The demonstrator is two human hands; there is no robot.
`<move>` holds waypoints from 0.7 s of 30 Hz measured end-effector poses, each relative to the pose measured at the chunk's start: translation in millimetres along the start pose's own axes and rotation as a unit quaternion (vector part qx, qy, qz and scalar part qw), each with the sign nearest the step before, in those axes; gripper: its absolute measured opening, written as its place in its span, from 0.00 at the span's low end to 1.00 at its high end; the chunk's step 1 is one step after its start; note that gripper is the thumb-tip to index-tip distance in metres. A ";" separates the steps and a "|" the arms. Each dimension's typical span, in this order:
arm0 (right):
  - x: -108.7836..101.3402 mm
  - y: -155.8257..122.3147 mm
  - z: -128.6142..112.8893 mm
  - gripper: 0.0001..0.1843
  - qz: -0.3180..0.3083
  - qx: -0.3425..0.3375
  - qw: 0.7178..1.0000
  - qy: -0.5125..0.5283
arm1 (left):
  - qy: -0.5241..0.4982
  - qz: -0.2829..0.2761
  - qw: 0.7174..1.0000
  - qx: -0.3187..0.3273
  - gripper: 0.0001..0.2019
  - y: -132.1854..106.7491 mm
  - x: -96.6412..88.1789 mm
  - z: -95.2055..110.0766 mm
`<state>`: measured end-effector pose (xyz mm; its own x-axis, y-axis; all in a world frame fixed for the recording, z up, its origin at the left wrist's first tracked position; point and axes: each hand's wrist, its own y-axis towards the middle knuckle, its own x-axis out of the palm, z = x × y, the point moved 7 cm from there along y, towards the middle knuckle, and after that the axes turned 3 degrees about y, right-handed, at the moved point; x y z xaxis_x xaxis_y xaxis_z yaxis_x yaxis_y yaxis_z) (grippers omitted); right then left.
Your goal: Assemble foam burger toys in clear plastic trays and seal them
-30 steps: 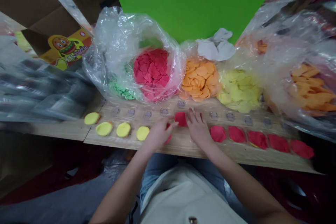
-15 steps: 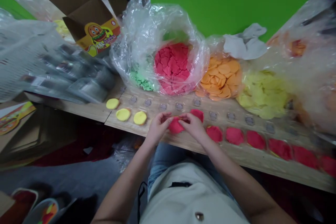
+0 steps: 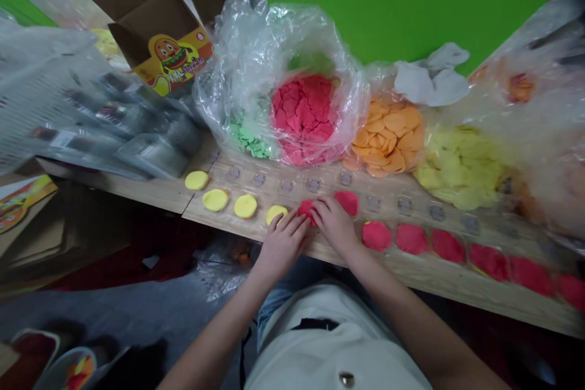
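Note:
My left hand (image 3: 284,242) and my right hand (image 3: 335,225) meet over a soft red disc (image 3: 306,209) near the front of the wooden table. The fingers of both hands press at its edges and cover part of it; my thumbs are mostly hidden. Just left of my left fingertips lies a yellow disc (image 3: 276,214), partly covered by them. Another red disc (image 3: 346,202) sits just beyond my right hand. To the right runs a row of red discs (image 3: 412,238), some with yellow showing underneath. More yellow discs (image 3: 245,206) lie to the left.
Clear plastic trays (image 3: 313,185) line the table (image 3: 256,230). Behind stand bags with red pieces (image 3: 304,113), green pieces (image 3: 250,140), orange discs (image 3: 388,134) and yellow discs (image 3: 461,164). Clear containers (image 3: 155,155) and a printed cardboard box (image 3: 176,58) are at left.
The red disc has gone down from between my pinching fingers to the row, and my hands now press on it. My left hand has turned palm down, uncovering a yellow disc.

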<state>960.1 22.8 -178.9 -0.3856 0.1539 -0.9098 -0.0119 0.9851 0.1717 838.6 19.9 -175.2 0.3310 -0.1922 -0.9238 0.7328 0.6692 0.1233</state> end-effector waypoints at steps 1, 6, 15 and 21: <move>-5.5 -3.9 0.4 0.13 0.015 0.005 1.000 -0.007 | 0.015 0.000 1.000 -0.005 0.19 -0.1 0.7 1.2; -10.8 -36.7 -6.1 0.18 -0.019 -0.002 0.998 -0.065 | 0.021 -0.030 0.999 0.015 0.24 -1.2 0.8 13.4; -69.5 50.5 4.6 0.16 0.050 -0.045 0.996 0.051 | 0.009 -0.026 1.000 0.010 0.29 8.4 9.8 10.4; -68.7 221.5 6.4 0.23 0.033 -0.017 0.998 -0.043 | -0.014 0.128 0.989 0.070 0.18 14.3 -3.0 -2.3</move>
<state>989.8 230.9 -80.8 -0.3066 0.2251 -0.9248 -0.0217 0.9697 0.2432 846.7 31.7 -171.5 0.5314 -0.0515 -0.8455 0.6977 0.5927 0.4024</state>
